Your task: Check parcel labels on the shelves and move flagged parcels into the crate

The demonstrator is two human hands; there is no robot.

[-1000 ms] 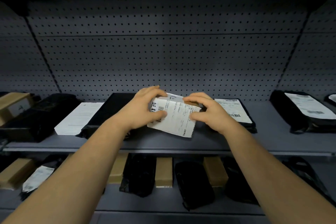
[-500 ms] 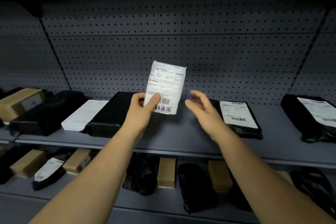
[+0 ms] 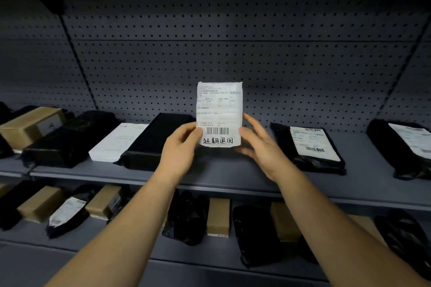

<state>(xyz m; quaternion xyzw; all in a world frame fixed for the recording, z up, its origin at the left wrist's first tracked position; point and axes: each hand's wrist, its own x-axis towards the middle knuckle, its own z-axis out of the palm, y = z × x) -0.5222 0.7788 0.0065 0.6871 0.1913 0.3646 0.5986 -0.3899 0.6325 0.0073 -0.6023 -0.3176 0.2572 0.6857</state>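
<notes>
1. So, the white parcel (image 3: 219,112) is held upright in the air above the upper shelf (image 3: 221,170), label facing the camera, with a barcode (image 3: 217,131) and four handwritten characters at the bottom.
2. The left hand (image 3: 180,147) pinches its lower left edge, thumb on the front and fingers behind. The right hand (image 3: 261,147) is beside the lower right edge with fingers straight and spread; cannot tell if the thumb touches the paper.
3. Handling, judged: very thin and light, looks like a flat paper mailer. It stands without drooping, so fairly stiff, but it would crease or bend if squeezed hard.
4. Best hold: pinch a bottom edge or corner as now, clear of the barcode and writing. One hand should be enough for carrying.
5. The handwriting probably marks it as flagged, so it likely goes to the crate, which is not in view.
6. The upper shelf is dark grey and flat and carries black bags (image 3: 310,147), some labelled, and a brown box (image 3: 30,123) at far left.
7. The lower shelf (image 3: 163,251) holds more black bags and small brown boxes, set close together.
8. Grey pegboard (image 3: 210,53) backs the unit. Lighting is dim, and other labels are too small to read.
</notes>
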